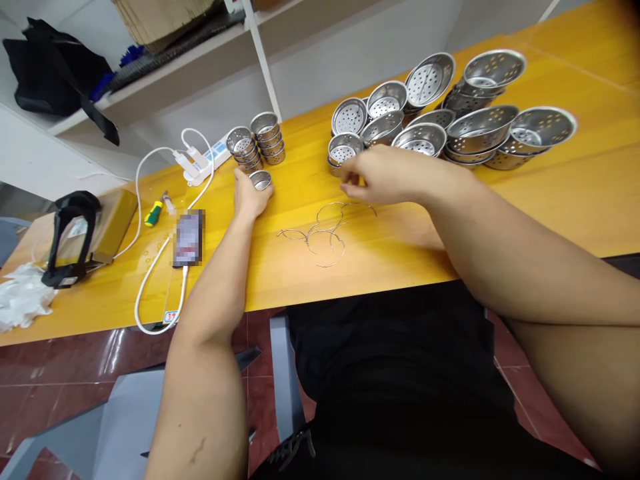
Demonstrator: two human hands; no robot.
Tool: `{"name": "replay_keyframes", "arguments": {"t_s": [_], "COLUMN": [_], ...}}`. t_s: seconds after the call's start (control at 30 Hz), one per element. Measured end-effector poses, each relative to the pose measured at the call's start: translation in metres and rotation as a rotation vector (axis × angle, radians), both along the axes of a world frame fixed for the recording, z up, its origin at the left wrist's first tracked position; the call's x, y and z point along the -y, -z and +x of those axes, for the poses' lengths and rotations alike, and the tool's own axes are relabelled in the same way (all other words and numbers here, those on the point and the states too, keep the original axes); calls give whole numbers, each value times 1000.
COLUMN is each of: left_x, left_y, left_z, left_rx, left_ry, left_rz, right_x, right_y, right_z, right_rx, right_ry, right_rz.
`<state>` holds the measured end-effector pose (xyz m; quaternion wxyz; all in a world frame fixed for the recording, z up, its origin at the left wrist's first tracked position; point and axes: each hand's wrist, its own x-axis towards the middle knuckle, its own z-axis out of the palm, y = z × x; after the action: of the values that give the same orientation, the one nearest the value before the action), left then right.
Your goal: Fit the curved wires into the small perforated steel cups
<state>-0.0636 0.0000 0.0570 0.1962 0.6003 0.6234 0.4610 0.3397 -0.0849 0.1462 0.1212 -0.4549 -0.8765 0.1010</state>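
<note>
My left hand (250,197) is closed around a small perforated steel cup (261,181), its rim facing up, just in front of two stacks of similar cups, the left stack (242,148) and the right stack (269,139). My right hand (383,175) hovers by a small stack of perforated cups (345,152), right at its front side. Its fingers are bent, with a gap between thumb and fingertips, and nothing shows in them. Whether it touches the stack I cannot tell. Several thin wire rings (320,233) lie loosely tangled on the table between my arms.
Larger perforated steel bowls (483,130) stand piled at the back right. On the left of the yellow table (280,280) are a phone (188,239) on a white cable, a power strip (207,163), a green-yellow screwdriver (155,212) and a black headband-like frame (74,233). A shelf (175,60) rises behind.
</note>
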Motion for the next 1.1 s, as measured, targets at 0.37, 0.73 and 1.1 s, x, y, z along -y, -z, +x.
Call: {"name": "replay_keyframes", "arguments": {"t_s": [0.37,0.73,1.1], "left_x": [13,11,15], "left_y": [-5,-2,-6], "left_z": [26,23,26], "left_rx": [-171,-137,-175], "left_ry": [152,167,166], "left_rz": [66,66,36], "right_x": [15,33,33], "right_y": [-12,30,31], "right_z": [-26,-47,-64], "right_rx": [19,-7,-34], "right_ry": [-106,-328,-497], "right_rz": [-412,-113,-41]}}
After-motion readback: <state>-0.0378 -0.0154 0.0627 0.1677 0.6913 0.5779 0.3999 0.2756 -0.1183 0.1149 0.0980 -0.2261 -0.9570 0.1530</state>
